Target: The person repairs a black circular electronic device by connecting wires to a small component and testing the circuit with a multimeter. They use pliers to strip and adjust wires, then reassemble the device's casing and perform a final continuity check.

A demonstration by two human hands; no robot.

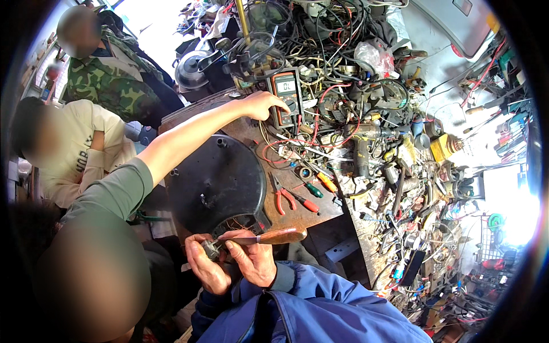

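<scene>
Grey metal part (211,248), one, small, in front of the blue jacket (320,286), just off the lower edge of the black cover. Left hand (208,267): clamped on that part, fingers curled round it. Right hand (252,262): clamped on one knife (284,235), thumb and fingers at the blade, wooden handle jutting free to the right, blade pointing left at the part. Both hands close together; exact contact of tip and part too small to tell. Black cover (229,174), one, round, flat on the brown bench (330,212), thin copper-coloured wires at its near edge. Right of it, hand tools, four: red-handled pliers (279,201) x1, legs spread; screwdrivers x3, one red (310,206), one green (314,190), one orange-yellow (327,182). Just beyond those, one small dark ring (305,171). Farther up, one multimeter (285,94), display lit, red lead looping down over the bench. Other people, three: one in a camouflage jacket (123,91), one in a cream sweatshirt (86,146) with arms folded, one with a green sleeve (114,191). From that sleeve, one bare arm (197,132) stretched over the cover, fingers at the meter. Right side: one yellow-and-black drill (361,155) amid heaped cables and parts, too many to count. One clear plastic bag (374,57) on the heap. Top left of the bench, one silver pot (191,71), lidded.
</scene>
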